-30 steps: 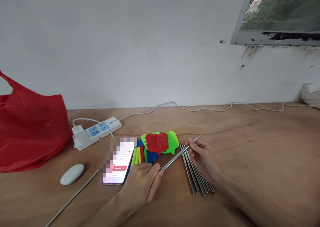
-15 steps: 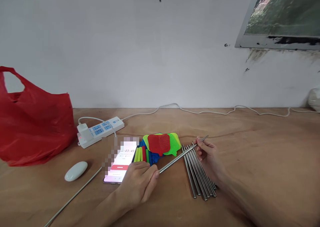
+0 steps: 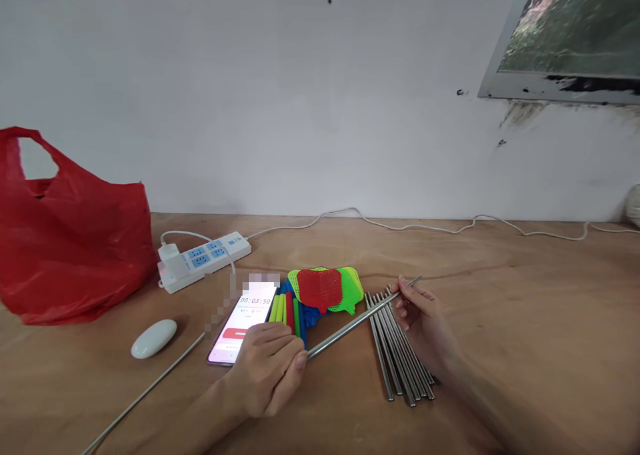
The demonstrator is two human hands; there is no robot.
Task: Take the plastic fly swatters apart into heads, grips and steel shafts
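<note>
A thin metal rod slants across the wooden table, held at both ends. My left hand is closed round its near end and my right hand pinches its far end. Under my right hand lies a row of several more metal rods, side by side. Just beyond the held rod sits a pile of plastic fly-swatter heads in red, green, yellow and blue, with their coloured handles beside them.
A lit phone lies left of my left hand. A white power strip with a cable, a white oval object, a long rod and a red plastic bag fill the left side. The wall is close behind.
The held rod has slid a little to the left and lower with my left hand. The view has shifted slightly to the left.
</note>
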